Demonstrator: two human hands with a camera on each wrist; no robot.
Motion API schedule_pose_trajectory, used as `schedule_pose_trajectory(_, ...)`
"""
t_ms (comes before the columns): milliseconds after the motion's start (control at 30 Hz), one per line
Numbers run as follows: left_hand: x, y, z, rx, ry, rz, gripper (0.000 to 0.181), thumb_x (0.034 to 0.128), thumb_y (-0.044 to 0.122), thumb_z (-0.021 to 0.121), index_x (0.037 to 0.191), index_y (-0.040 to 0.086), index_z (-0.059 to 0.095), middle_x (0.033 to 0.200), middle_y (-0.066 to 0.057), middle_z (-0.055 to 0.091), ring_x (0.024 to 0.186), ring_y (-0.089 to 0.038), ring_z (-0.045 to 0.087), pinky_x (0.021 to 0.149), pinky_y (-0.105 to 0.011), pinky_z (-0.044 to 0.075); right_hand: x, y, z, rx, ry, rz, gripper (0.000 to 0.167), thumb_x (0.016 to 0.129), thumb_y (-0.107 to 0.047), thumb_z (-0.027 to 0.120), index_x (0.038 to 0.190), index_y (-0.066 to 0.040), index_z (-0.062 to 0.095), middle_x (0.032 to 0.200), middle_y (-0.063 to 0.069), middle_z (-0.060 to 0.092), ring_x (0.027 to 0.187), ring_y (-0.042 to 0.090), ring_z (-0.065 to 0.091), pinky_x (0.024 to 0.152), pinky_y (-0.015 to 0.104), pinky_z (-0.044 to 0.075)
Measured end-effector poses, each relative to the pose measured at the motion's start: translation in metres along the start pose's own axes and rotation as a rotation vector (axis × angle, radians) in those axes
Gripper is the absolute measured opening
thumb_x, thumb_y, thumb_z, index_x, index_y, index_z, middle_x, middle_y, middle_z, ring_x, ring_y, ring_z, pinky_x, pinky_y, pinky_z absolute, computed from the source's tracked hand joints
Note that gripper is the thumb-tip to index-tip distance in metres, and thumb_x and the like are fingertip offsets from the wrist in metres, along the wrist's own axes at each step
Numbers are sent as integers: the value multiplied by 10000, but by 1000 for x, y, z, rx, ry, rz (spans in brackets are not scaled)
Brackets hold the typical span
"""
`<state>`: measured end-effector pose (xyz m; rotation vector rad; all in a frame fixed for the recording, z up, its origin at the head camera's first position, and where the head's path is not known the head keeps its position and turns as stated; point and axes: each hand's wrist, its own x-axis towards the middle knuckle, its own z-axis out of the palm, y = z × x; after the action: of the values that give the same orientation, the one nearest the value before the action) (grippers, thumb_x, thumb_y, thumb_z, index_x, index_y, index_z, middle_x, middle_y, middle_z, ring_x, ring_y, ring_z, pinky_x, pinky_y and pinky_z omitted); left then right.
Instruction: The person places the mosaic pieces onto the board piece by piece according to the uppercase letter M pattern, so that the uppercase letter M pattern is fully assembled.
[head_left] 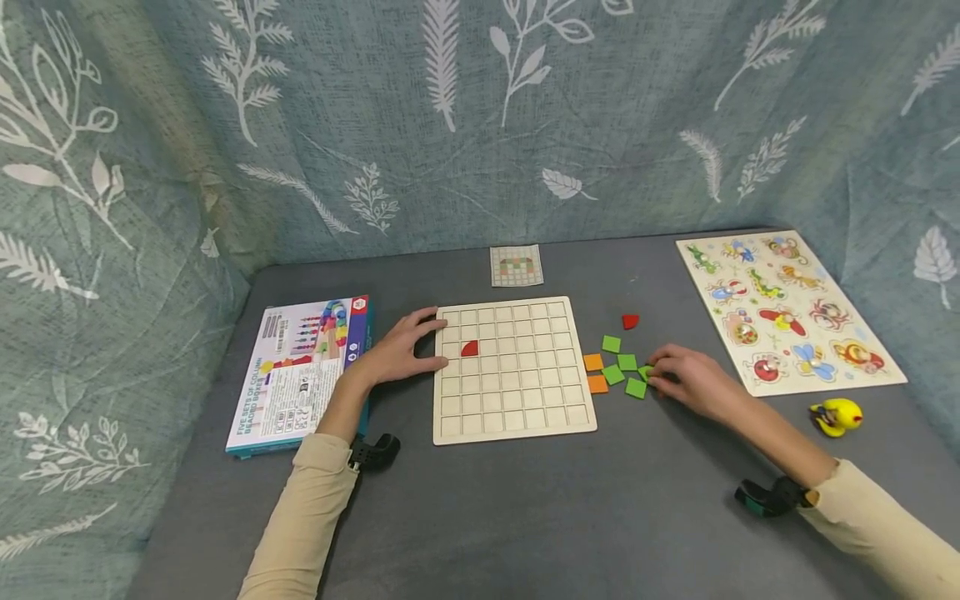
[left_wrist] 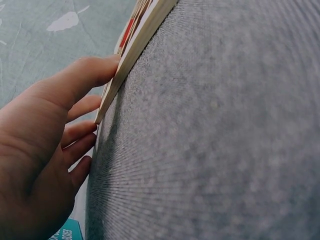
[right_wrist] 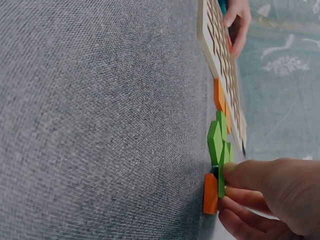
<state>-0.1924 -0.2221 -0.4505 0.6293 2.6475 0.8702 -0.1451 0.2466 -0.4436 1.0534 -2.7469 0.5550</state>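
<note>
A pale wooden grid board (head_left: 510, 400) lies flat on the table, with a red quarter-round tile (head_left: 469, 348) in one of its left cells. My left hand (head_left: 405, 346) rests at the board's left edge, its thumb and fingers touching the rim. Over on the right, my right hand (head_left: 693, 382) pinches a green square tile (right_wrist: 222, 177) between thumb and fingers. Several other green tiles (head_left: 626, 362) lie just left of it, beside two orange tiles (head_left: 594, 362) near the board's right edge. Below the pinched tile, the right wrist view shows another orange tile (right_wrist: 210, 194), hidden in the head view.
Behind the board lies a small pattern card (head_left: 516, 267). A second red tile (head_left: 630, 321) sits beyond the green ones. To the left is a toy box (head_left: 300, 375); to the right are an insect puzzle board (head_left: 787, 312) and a yellow toy duck (head_left: 838, 415). A patterned curtain hangs behind.
</note>
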Motion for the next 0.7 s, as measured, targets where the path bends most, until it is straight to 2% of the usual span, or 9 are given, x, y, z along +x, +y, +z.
schedule_pose_trajectory(200,-1,1,1,-7,-7,-3,708,903,336,677,1493,82,379,1602,-169,187,1471,-435,155,1125,-655,239,4,-3,-2,12,-66,46,53,787,-25,760,813,-67,742,961,108,688,825,262,660,689,408,529)
schedule_pose_trajectory(700,-1,1,0,-13,-15,-8,705,908,337,672,1494,79,376,1600,-173,185,1471,-440,147,1124,-654,239,10,-3,-9,22,-150,7,60,787,-21,763,837,-51,746,983,125,712,848,272,683,679,382,549)
